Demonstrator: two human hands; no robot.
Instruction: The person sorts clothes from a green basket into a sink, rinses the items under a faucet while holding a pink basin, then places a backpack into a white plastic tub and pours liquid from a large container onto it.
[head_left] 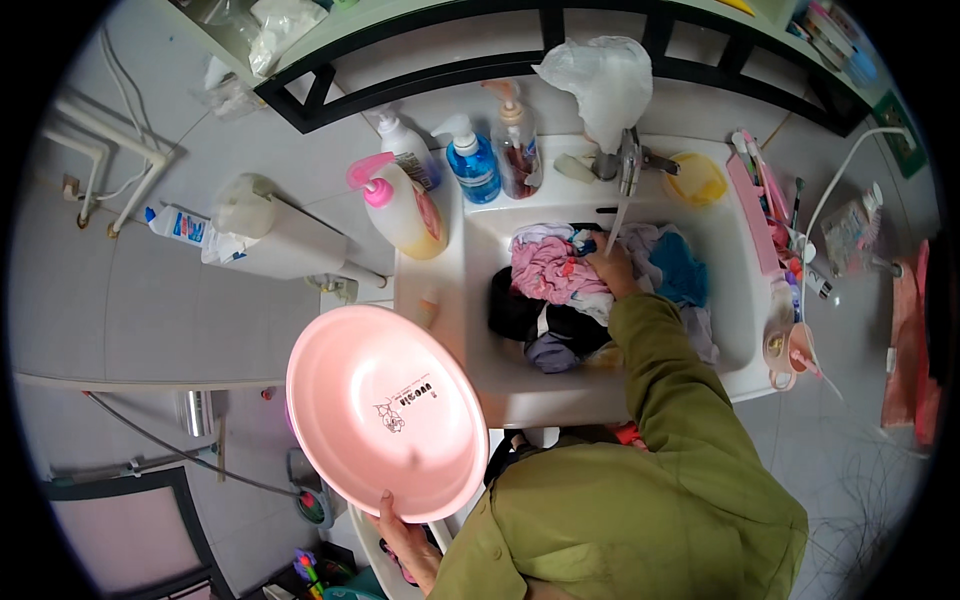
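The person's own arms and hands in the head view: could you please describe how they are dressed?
The right arm wears a long, loose olive-green sleeve, creased and without visible markings, reaching close to the wrist. The matching olive-green garment shows a small button toward the left. Neither the left hand nor the right hand wears a glove.

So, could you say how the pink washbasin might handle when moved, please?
The pink washbasin is probably light: only the left hand grips its rim. It seems stiff, showing no sag, and its glossy surface may be slippery.
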